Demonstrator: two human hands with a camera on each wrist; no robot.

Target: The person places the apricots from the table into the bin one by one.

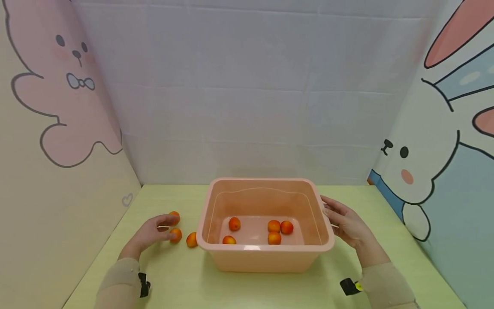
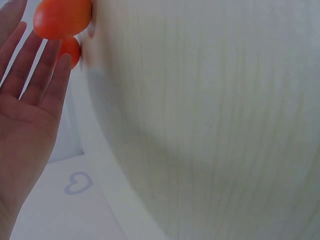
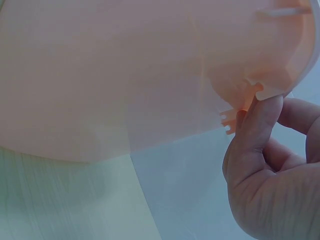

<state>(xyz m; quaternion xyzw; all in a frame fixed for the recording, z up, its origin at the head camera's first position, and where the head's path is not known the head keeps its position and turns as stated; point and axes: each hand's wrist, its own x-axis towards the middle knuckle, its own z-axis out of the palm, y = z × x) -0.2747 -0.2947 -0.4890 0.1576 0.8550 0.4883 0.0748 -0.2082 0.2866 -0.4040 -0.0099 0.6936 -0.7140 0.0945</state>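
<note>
My left hand (image 1: 148,235) reaches over the table on the left, its fingers extended beside two small, smooth, orange-red fruits. The nearer fruit (image 1: 175,234) lies by the thumb; the farther fruit (image 1: 175,217) is at the fingertips. In the left wrist view the nearer fruit (image 2: 62,19) is in front of the fingers, and whether they touch it I cannot tell. On the right, my right hand (image 1: 349,225) holds the side rim of a pink plastic basin (image 1: 266,259). Bent fingers (image 3: 257,125) meet the underside of that rim in the right wrist view; some fingertips are hidden.
Several more fruits (image 1: 274,226) lie on the basin's floor. One fruit (image 1: 191,240) sits on the table just left of the basin, partly behind its rim. The pale green table (image 1: 173,279) is bounded by a white back sheet (image 1: 247,107) and cartoon-printed side panels.
</note>
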